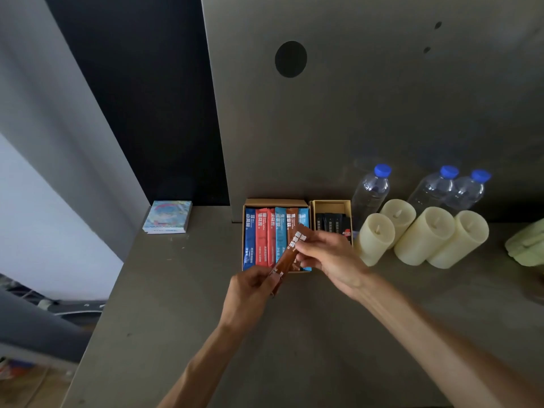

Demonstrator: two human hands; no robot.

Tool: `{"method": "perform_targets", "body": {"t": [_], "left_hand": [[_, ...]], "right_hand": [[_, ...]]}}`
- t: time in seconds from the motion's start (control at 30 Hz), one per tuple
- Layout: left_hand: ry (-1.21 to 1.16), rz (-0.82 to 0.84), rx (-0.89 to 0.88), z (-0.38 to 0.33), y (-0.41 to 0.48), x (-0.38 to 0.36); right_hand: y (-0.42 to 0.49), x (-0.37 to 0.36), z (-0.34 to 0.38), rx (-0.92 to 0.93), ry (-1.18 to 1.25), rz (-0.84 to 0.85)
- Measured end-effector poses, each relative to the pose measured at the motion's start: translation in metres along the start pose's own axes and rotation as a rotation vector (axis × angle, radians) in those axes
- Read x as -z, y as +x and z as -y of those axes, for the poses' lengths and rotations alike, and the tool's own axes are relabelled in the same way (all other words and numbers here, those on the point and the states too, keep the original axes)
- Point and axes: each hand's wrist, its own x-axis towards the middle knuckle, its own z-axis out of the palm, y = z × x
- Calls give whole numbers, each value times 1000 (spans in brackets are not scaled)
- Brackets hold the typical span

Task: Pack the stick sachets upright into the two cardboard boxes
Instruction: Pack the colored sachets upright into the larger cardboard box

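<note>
Right fingertips (304, 248) pinch the far half of one brown sachet (290, 253). Left fingers (266, 276) pinch its near end. Left hand (250, 293) and right hand (332, 257) are both curled on it, so it has two grips.

Position: the sachet is held in the air over the near right corner of the big box (275, 202). Its long axis is diagonal, near-left to far-right, with the printed face up. The far end points toward the small box (331, 205).

Counts:
- Boxes: 2, side by side, open, at the far side of the table (176, 319).
- Big box holds 6 packed sachets (262, 237) in a row: 1 dark blue, 2 red, 2 light blue, 1 brown. Their long axes are parallel, running near to far.
- Small box holds black sachets (329, 222). Count unclear, as they are partly behind the right hand.
- In hand: 1.

Surroundings:
- 3 bottles (371, 192) with blue caps, right of the small box.
- 4 cream candles (421, 234), just nearer than the bottles. The leftmost is beside the small box.
- 1 pad (167, 216), well left of the big box.
- 1 green object (525, 245), cut off at the right edge.
</note>
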Motion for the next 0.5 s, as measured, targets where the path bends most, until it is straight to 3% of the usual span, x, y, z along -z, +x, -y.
{"method": "perform_targets", "body": {"t": [0.13, 0.33, 0.5], "left_hand": [[169, -38, -8, 8, 6, 2], [333, -295, -15, 18, 39, 29], [430, -206, 30, 24, 65, 39]], "right_hand": [[13, -8, 0, 23, -319, -33], [58, -31, 36, 125, -668, -61], [87, -56, 41, 98, -832, 2]]}}
